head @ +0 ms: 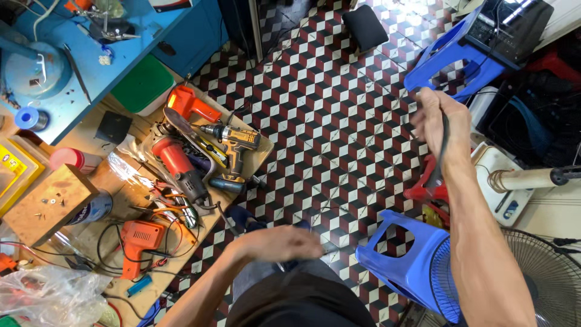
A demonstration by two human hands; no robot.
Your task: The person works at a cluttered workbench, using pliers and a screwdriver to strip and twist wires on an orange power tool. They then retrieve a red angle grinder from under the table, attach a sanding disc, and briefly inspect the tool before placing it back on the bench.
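Note:
My right hand (437,118) is raised over the patterned tile floor and is closed around a thin black cable (440,151) that hangs down along my forearm. My left hand (279,242) is blurred, low over my lap near the floor; its fingers look curled, and I cannot tell whether it holds anything. A low wooden board (254,158) to the left carries a red angle grinder (175,160), a yellow-and-black cordless drill (236,140) and an orange tool (190,103).
A blue plastic stool (405,260) lies beside my right arm; another blue stool (451,57) stands further off. A fan grille (544,278) is at the lower right. An orange glue-gun-like tool (138,237), wires, a wooden block (48,203) and a blue workbench (91,54) crowd the left.

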